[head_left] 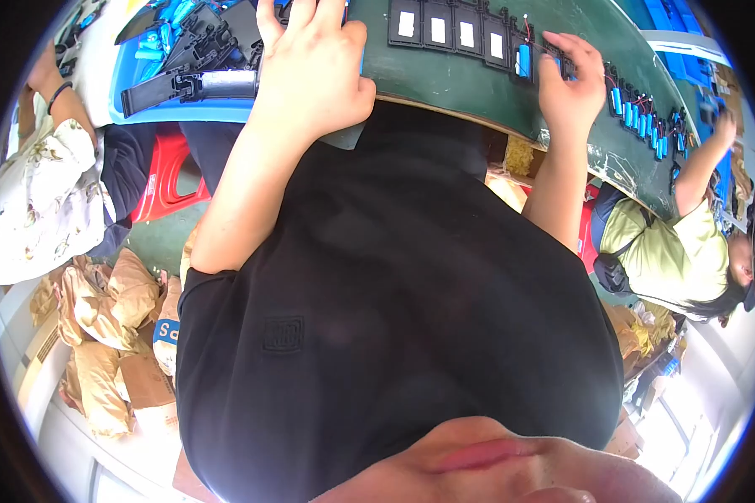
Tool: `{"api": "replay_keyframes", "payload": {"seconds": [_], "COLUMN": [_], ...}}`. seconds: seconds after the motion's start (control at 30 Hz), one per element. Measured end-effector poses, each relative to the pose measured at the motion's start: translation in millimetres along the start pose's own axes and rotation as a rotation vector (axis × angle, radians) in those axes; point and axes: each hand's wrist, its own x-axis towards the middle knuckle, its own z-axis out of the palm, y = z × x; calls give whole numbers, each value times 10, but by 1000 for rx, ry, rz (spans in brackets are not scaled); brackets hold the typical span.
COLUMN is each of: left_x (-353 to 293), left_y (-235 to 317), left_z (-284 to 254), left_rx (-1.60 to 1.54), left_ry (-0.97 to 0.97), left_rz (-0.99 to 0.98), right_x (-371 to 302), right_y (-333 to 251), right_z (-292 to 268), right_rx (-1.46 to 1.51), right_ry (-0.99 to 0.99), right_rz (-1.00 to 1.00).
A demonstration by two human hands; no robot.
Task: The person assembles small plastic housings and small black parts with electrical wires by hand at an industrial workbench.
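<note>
Along the green bench (pixel 445 88), 1 blue battery (pixel 524 62) sits in a black case (pixel 516 47) beside my right hand (pixel 574 88), thumb and fingers parted. I can't tell my left hand's (pixel 317 74) grip. Likely light, stiff, slick; I'd take the case's edges, sparing the fragile wire (pixel 527 25).

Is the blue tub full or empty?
Not empty: black cases and blue cylinders are heaped in the tub. I cannot tell how deep the pile goes.
</note>
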Motion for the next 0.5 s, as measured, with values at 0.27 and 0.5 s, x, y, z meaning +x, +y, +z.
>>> {"api": "replay_keyframes", "payload": {"seconds": [0.27,0.5], "left_x": [-23,-49], "left_y": [27,3], "left_z": [-55,-48], "left_rx": [-152,-153], "left_ry": [239,329], "left_rz": [212,347], "right_x": [-356,-365], "right_y": [-1077,-1274], "right_z": [179,436], "right_rx": [872,871], "right_ry": [-285,-431], "right_rz": [105,189]}}
